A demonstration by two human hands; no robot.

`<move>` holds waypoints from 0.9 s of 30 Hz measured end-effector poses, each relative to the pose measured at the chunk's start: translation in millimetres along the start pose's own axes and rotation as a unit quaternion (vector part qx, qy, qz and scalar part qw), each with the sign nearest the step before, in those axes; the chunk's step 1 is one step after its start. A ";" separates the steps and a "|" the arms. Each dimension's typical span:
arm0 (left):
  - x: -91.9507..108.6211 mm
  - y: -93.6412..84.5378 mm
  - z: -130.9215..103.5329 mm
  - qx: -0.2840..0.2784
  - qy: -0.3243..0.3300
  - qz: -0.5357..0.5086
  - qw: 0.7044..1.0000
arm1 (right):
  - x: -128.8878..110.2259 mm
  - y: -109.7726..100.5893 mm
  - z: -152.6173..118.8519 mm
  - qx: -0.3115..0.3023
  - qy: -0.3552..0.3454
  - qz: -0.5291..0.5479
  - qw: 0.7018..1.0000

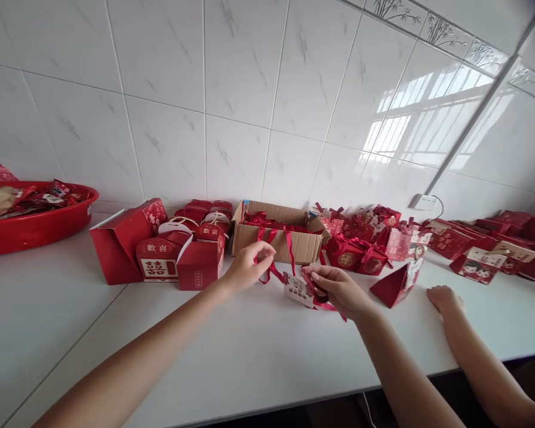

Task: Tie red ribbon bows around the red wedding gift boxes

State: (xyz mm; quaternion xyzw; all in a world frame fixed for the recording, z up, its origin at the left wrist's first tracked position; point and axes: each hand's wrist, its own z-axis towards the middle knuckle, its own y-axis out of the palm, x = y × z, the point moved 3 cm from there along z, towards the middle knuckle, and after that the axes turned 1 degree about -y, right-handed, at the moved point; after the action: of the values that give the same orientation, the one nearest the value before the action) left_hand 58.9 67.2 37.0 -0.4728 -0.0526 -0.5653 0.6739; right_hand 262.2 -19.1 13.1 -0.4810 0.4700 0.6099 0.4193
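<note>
- White tiled wall (236,163) behind, pale counter (232,362) along it, red packaging spread left to right.
- Right hand (336,288) closed on red ribbon (337,311) with a white printed card (296,290) beside its fingers, just above the counter at the middle; a dark round bit at the fingertips, can't tell what.
- Left hand (255,261) loosely curled, thumb near fingertips, in front of the cardboard carton (280,246); can't tell if it pinches a ribbon strand.
- Carton holds more red material, strands hanging over its near side, so supply looks far from used up.
- Done, by the look of it: bow-topped boxes (345,255) right of the carton; lettered boxes (158,255) to the left, shaped, some with cord handles.
- Not done, as judged: the piece in hand, ribbon ends loose, no bow visible.
- Unclear: red boxes (477,264) at far right, finish too small to tell.
- Red basin (49,235) at far left, full of small wrapped packets.
- Triangular box (393,286) right of the right hand, near another person's hand (446,299) resting on the counter.
</note>
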 end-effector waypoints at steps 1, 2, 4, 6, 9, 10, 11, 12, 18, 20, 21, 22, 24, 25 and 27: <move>5.7 -3.2 -8.1 -0.030 -0.014 -0.032 0.999 | 1.9 13.5 9.0 -0.013 -0.014 0.021 1.000; 9.8 -6.4 -15.8 -0.054 -0.028 -0.057 0.997 | 5.5 27.9 17.8 -0.033 -0.021 0.037 0.999; 12.7 -13.2 -29.0 -0.072 -0.054 -0.089 0.992 | 15.9 55.3 33.3 -0.072 -0.035 0.064 0.995; 10.1 -19.4 -39.5 -0.067 -0.074 -0.106 0.989 | 29.1 76.0 44.8 -0.094 -0.047 0.094 0.990; 3.6 -24.7 -51.8 -0.055 -0.081 -0.120 0.988 | 51.2 90.4 53.7 -0.101 -0.044 0.176 0.978; 2.2 -25.2 -55.0 -0.053 -0.076 -0.120 0.988 | 58.2 91.8 54.6 -0.102 -0.036 0.207 0.972; 1.3 -25.2 -57.9 -0.053 -0.069 -0.119 0.989 | 64.4 92.3 54.7 -0.104 -0.028 0.231 0.967; 0.8 -24.7 -60.5 -0.053 -0.065 -0.119 0.989 | 69.5 92.3 54.1 -0.107 -0.021 0.244 0.964; -4.8 -15.3 -76.2 -0.084 -0.112 -0.258 0.956 | 79.1 94.0 45.3 -0.097 -0.040 0.185 0.977; -8.4 -11.5 -81.2 -0.099 -0.136 -0.312 0.935 | 78.2 96.2 43.2 -0.096 -0.046 0.163 0.981; -10.1 -9.7 -82.9 -0.106 -0.143 -0.333 0.926 | 77.7 97.3 42.5 -0.099 -0.045 0.153 0.982; -11.8 -8.2 -84.1 -0.110 -0.149 -0.351 0.918 | 77.2 98.2 42.0 -0.102 -0.042 0.141 0.984; -15.3 -5.9 -84.9 -0.108 -0.159 -0.369 0.909 | 76.5 98.8 41.3 -0.102 -0.035 0.117 0.987; -17.1 -5.1 -84.9 -0.104 -0.166 -0.369 0.908 | 76.3 98.6 41.0 -0.099 -0.032 0.105 0.989; -20.1 -3.7 -84.7 -0.097 -0.180 -0.364 0.909 | 76.2 97.5 40.4 -0.091 -0.028 0.088 0.992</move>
State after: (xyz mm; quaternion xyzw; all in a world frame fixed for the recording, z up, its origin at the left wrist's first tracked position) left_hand 9.5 22.8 -19.5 -0.5777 -0.2860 -0.6790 0.3515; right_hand 146.3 4.8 -41.2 -0.4569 0.4411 0.6979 0.3311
